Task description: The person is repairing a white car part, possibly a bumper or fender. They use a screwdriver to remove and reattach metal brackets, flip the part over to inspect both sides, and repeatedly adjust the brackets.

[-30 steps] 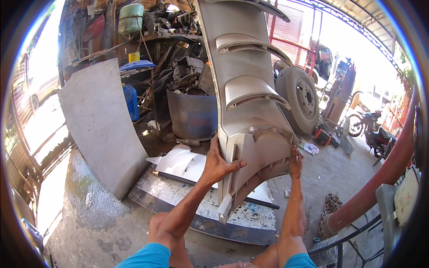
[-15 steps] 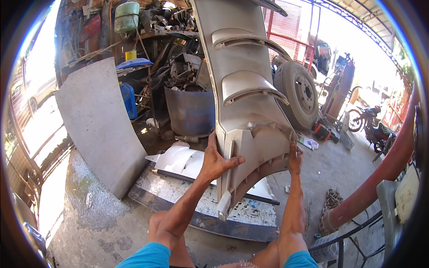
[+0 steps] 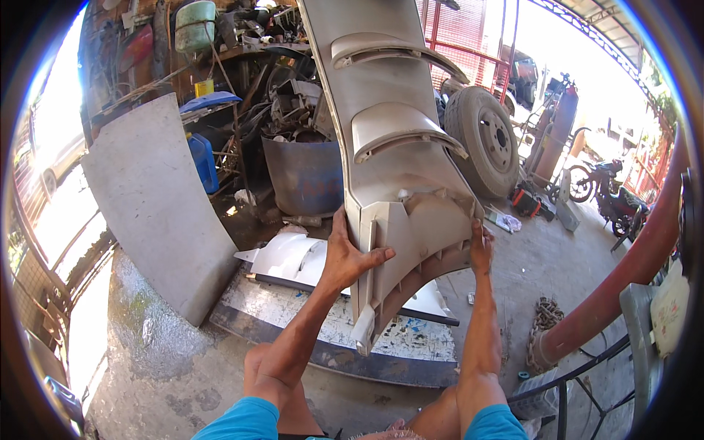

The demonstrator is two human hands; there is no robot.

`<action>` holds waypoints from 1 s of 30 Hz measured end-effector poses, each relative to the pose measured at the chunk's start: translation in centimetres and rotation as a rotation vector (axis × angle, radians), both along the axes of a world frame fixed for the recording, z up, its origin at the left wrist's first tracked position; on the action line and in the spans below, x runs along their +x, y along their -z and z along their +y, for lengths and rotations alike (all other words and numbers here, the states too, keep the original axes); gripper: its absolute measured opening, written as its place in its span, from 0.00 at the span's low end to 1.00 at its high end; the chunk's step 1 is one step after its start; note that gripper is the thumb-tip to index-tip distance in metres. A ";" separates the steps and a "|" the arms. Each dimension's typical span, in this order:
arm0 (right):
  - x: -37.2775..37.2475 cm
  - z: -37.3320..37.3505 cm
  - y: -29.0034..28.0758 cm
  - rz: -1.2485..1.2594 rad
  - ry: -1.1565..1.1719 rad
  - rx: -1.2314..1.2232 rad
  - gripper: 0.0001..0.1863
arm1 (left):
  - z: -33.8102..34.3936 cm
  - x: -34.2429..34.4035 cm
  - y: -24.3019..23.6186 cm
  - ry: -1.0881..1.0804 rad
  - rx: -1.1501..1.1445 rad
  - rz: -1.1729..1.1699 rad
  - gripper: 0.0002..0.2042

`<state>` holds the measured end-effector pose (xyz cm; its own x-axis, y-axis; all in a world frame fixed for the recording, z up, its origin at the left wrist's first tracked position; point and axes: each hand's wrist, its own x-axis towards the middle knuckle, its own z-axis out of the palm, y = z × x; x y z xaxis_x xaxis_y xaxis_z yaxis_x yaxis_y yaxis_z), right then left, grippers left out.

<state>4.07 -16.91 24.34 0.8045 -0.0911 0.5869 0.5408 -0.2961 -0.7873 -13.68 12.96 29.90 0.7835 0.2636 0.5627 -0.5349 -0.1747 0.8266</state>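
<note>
Both my hands hold a long, grey-beige moulded vehicle panel [image 3: 389, 172], raised upright before me with its top running out of view. Two arched ribs cross its face, and its lower end has a curved, ribbed cutout. On its left edge, my left hand [image 3: 350, 253] is clamped, thumb across the near side and fingers partly hidden behind. At the lower right corner, my right hand [image 3: 480, 246] grips the edge, its fingertips partly hidden. Below the panel, a white curved part with a dark strip [image 3: 293, 257] lies on a scuffed white panel with a dark border [image 3: 271, 312].
A large pale sheet [image 3: 161, 198] leans at the left. Behind are a blue-grey drum [image 3: 304, 176] full of scrap and a blue jug [image 3: 202, 161]. To the right stand a wheel [image 3: 484, 143], a motorcycle [image 3: 609, 194], a red post [image 3: 616, 293] and a chain [image 3: 544, 315].
The held panel has shifted slightly left, its upper part most. Both hands keep their grip, and the view has moved a little.
</note>
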 end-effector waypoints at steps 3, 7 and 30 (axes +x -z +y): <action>1.0 -0.8 0.4 -0.019 0.023 -0.034 0.38 | -0.4 0.0 -0.2 0.014 -0.027 0.000 0.59; 2.5 -2.0 1.3 -0.030 0.079 -0.088 0.39 | -0.4 0.7 0.3 0.011 -0.030 -0.019 0.59; 1.2 -1.0 1.1 0.047 -0.086 0.050 0.35 | -0.8 0.2 -0.1 0.017 -0.077 0.040 0.60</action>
